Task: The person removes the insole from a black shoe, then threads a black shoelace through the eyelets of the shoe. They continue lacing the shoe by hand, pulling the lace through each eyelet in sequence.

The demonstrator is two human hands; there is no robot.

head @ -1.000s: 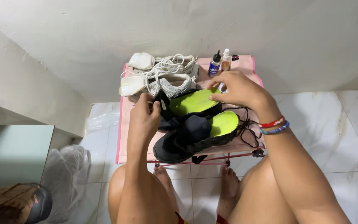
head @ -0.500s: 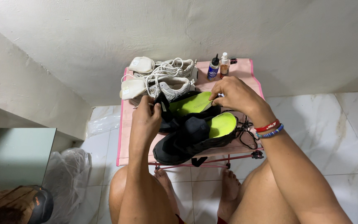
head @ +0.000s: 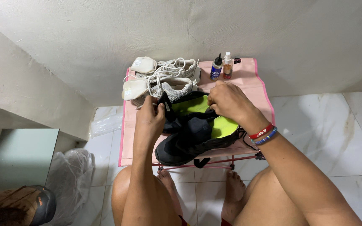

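My left hand (head: 151, 118) pinches the tongue of the black shoes (head: 189, 140) in a closed grip while my right hand (head: 228, 101) clasps their green-lined opening, both lying on the pink surface (head: 256, 86) against a white wall (head: 105, 33), above marble floor (head: 348, 138).

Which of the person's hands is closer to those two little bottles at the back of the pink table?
The right hand. It sits just in front of the two small bottles, on the black shoes. The left hand grips the shoes' other end, further away.
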